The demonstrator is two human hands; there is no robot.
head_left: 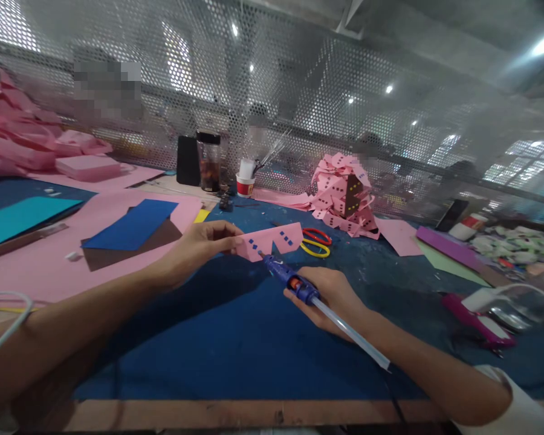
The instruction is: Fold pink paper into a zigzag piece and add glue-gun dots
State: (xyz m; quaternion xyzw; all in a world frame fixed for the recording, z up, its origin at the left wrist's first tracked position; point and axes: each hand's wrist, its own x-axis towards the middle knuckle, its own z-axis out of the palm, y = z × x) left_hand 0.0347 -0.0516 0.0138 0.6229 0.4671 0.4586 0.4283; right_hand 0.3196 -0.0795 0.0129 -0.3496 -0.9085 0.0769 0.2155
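Observation:
My left hand (208,244) pinches the left end of a pink cut piece (265,238) marked with small dark blue squares. A notch is cut into the piece's lower edge. My right hand (330,296) is wrapped round a blue glue gun (283,275), with a long translucent glue stick (351,331) poking out of its back. The gun's nozzle points up and left at the pink piece, close to its blue squares; whether it touches cannot be made out. Just behind the piece lie scissors (316,243) with one red and one yellow handle loop.
Behind stands a heap of pink dotted pieces (340,193). Blue sheet (133,223) and teal sheet (22,217) lie left. Along the back are a dark-lidded jar (208,163) and a paper cup (245,184). A magenta tool (478,323) and scraps (508,248) lie right.

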